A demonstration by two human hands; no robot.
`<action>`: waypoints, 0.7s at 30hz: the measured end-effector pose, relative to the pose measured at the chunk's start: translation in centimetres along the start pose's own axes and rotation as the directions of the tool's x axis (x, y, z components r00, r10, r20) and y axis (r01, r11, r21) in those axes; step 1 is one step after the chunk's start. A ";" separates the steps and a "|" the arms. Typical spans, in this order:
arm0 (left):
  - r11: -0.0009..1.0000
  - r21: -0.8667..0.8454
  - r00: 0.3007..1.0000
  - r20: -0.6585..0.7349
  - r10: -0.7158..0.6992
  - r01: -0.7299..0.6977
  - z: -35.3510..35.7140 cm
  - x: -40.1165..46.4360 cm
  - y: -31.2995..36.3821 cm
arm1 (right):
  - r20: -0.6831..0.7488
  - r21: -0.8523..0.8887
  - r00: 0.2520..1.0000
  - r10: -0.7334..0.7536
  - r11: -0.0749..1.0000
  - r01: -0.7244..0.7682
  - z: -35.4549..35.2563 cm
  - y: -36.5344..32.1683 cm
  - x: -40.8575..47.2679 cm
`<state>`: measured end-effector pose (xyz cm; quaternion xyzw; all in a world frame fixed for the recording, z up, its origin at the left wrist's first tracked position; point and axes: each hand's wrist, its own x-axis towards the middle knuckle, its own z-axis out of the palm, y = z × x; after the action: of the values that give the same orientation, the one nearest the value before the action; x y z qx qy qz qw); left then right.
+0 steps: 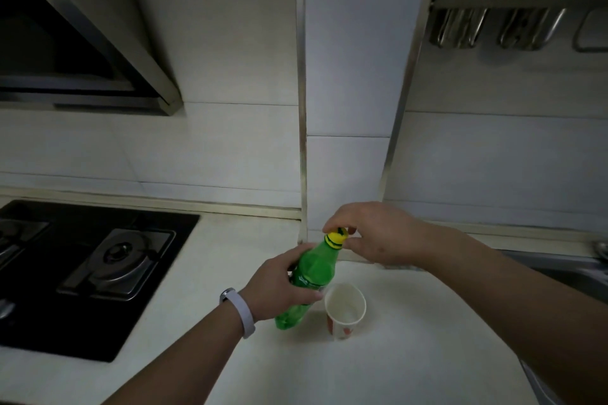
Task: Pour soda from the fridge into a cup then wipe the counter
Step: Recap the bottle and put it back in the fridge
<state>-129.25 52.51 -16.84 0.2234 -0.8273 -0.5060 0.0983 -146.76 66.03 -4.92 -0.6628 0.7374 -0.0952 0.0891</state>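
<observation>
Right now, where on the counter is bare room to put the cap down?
Bare counter lies right of the paper cup, toward the sink, and between stove and bottle. Bottle and cup stand crowded together.

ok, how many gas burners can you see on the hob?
3. One full burner on the black hob, left of the green soda bottle; two more cut off by the frame's left edge. More may be out of view.

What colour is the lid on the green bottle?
Yellow. The cap, pinched by the right hand, shows best in the head view.
</observation>
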 end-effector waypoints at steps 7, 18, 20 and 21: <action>0.999 0.000 0.999 0.014 0.044 -0.044 0.2 0.1 -0.1 | 0.096 -0.195 0.982 0.165 0.970 -0.144 -0.9 -0.6 0.4; 0.995 -0.100 1.000 0.001 0.030 -0.030 0.1 0.1 -0.3 | 0.096 0.114 0.993 0.061 0.991 -0.072 -1.0 -0.9 -0.1; 0.995 -0.098 1.000 0.001 0.026 -0.026 0.1 0.1 -0.3 | 0.109 0.141 0.993 0.052 0.988 -0.067 -1.1 -0.8 0.0; 0.994 -0.104 1.000 0.000 0.025 -0.025 0.0 0.0 -0.2 | 0.099 0.140 0.993 0.057 0.988 -0.070 -1.1 -0.7 0.1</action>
<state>-129.26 52.44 -17.04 0.2071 -0.8026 -0.5473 0.1154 -146.35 65.93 -3.68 -0.6346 0.7444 -0.1135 0.1742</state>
